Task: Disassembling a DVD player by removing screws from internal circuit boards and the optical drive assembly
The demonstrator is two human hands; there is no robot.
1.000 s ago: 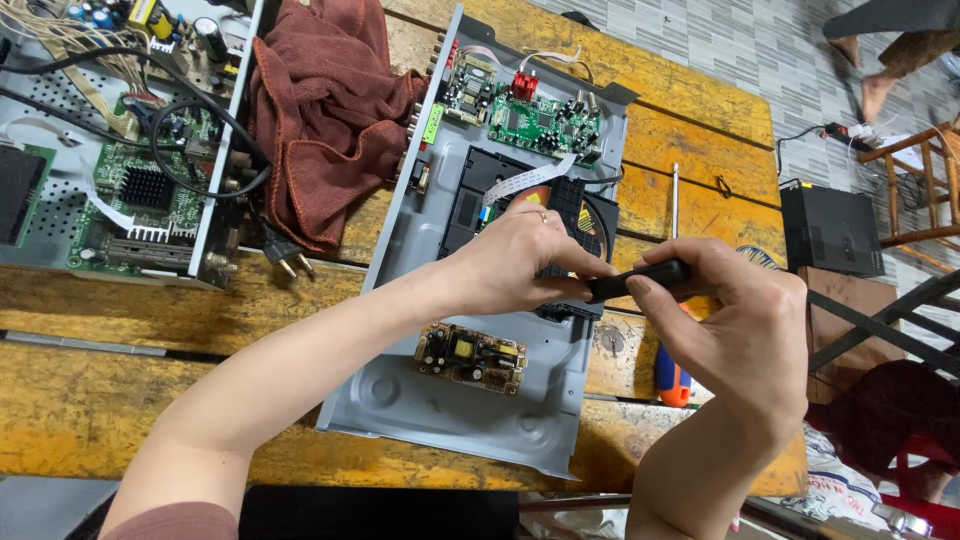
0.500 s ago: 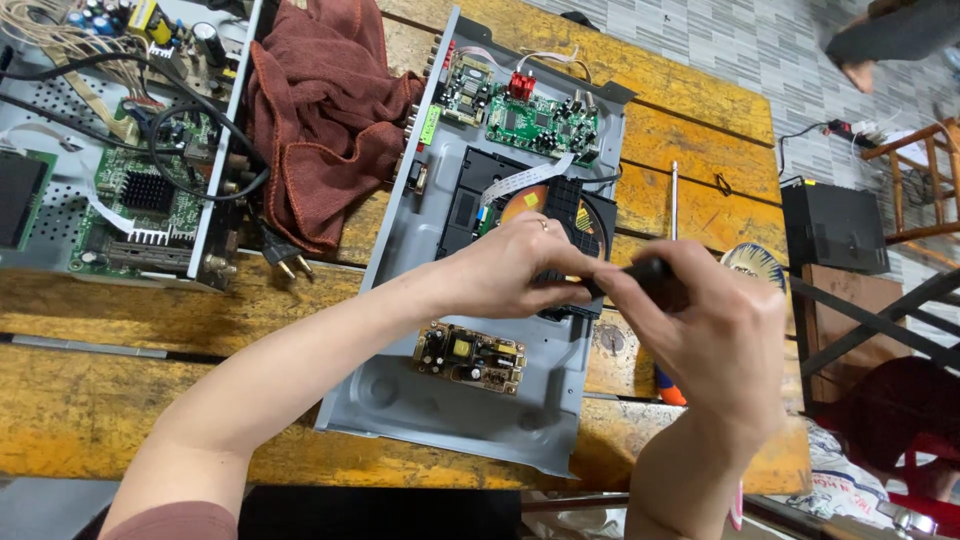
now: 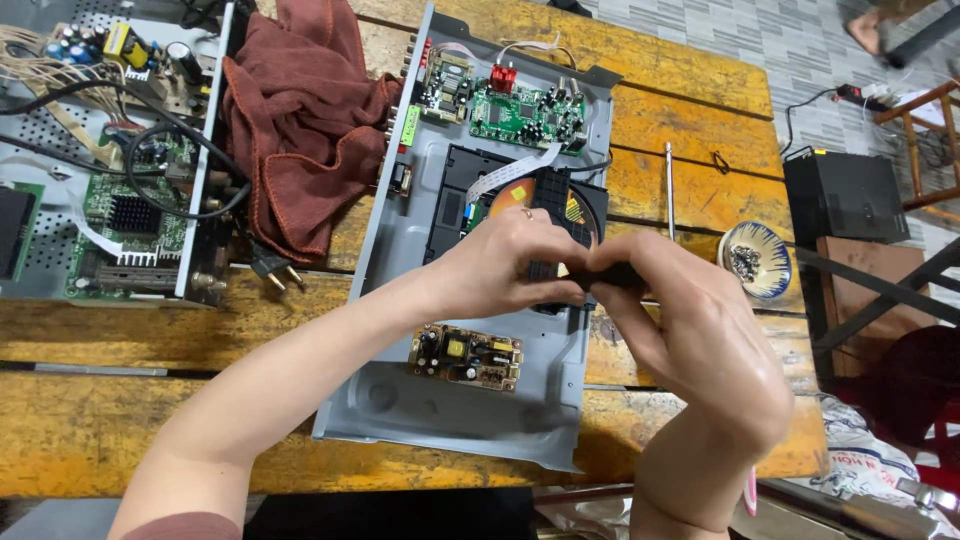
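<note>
An opened grey disc player chassis [image 3: 400, 260] lies on the yellow wooden table. Inside it are a green main board [image 3: 525, 112], a black disc drive [image 3: 480, 180] with an orange disc [image 3: 510, 200], and a small brown power board [image 3: 466, 357]. My left hand [image 3: 505, 262] and my right hand [image 3: 690, 315] meet over the drive. Both pinch a black tool handle [image 3: 612, 276] held level between them; its tip is hidden by my fingers.
A dark red cloth [image 3: 295, 150] lies left of the chassis. Further left is another open device with circuit boards [image 3: 120, 200] and a black plug [image 3: 268, 266]. A thin metal rod [image 3: 669, 185], a patterned bowl with small parts [image 3: 756, 260] and a black box [image 3: 845, 195] are at right.
My hands have closed together over the drive and my right hand has moved left. The view has shifted, so the bowl now shows and the screwdriver on the table is hidden.
</note>
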